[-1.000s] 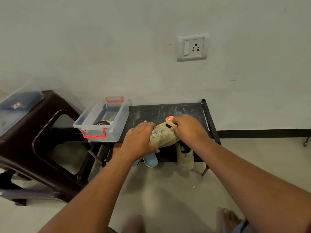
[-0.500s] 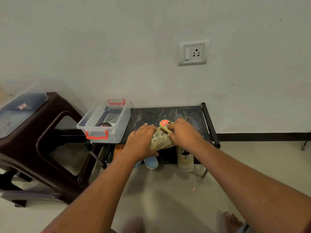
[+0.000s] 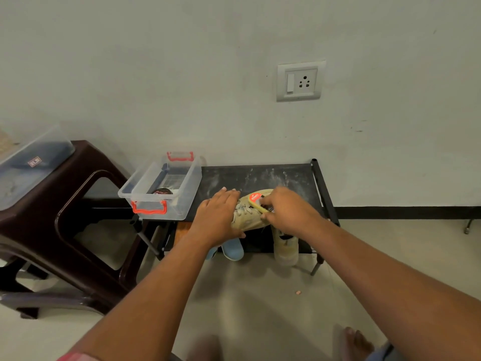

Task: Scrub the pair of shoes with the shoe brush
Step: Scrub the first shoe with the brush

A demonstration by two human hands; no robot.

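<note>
Your beige shoe (image 3: 247,217), pale laces showing, lies on the dusty black top of the shoe rack (image 3: 260,175). Your left hand (image 3: 218,217) clasps one end of it, fingers over the top and thumb round the near side. Your right hand (image 3: 289,212) grips the yellow, red-labelled shoe brush (image 3: 256,201) against the laces. A second ago the brush sat at the toe; it is now closer to your left hand.

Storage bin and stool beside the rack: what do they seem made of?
The storage bin looks like clear glossy plastic: its contents show through the walls. The stool seems moulded dark brown plastic, judging by its sheen and rounded one-piece edges; not certain.
</note>
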